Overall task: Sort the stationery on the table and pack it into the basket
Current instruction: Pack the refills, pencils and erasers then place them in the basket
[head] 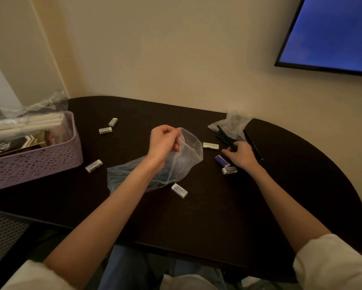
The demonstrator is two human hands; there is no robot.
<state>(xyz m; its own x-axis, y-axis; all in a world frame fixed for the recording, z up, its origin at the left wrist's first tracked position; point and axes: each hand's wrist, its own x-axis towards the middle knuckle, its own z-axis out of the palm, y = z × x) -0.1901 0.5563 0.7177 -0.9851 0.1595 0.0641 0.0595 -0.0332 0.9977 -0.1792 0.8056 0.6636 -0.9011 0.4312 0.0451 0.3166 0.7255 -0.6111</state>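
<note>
Pinching the mouth of a thin plastic bag (pixel 184 158) with my left hand (pixel 164 141), while my right hand (pixel 241 154) is gripping what look like black pens (pixel 226 137). Erasers (pixel 179 190) are lying scattered across the desk (pixel 197 222), and the purple basket (pixel 40 162) is sitting at the left edge.

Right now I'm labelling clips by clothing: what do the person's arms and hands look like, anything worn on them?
Both forearms are bare. White sleeves are pushed up near the elbows, left sleeve and right sleeve. The left hand and right hand wear no gloves or watch; any ring is too small to tell.
</note>
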